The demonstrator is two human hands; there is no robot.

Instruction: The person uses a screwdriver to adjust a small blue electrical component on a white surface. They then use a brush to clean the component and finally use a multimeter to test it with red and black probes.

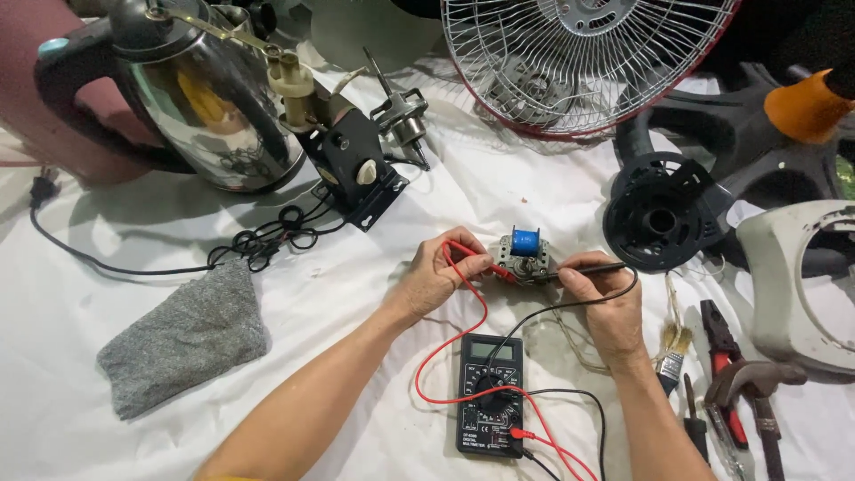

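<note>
Small motor (525, 256) with a blue coil sits between both hands' fingers, which pinch red probe (470, 259) and black probe (592, 270); multimeter (491, 395) just below.

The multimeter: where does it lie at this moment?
In the head view, the multimeter lies on the white cloth at bottom centre, between the person's forearms, just below the left hand and right hand.

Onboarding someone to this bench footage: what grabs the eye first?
Centre: the left hand puts a red probe, and the right hand a black probe, on a small motor with a blue coil. Their leads run to a black multimeter lower centre. A shiny kettle sits top left, a fan grille top centre.
</note>
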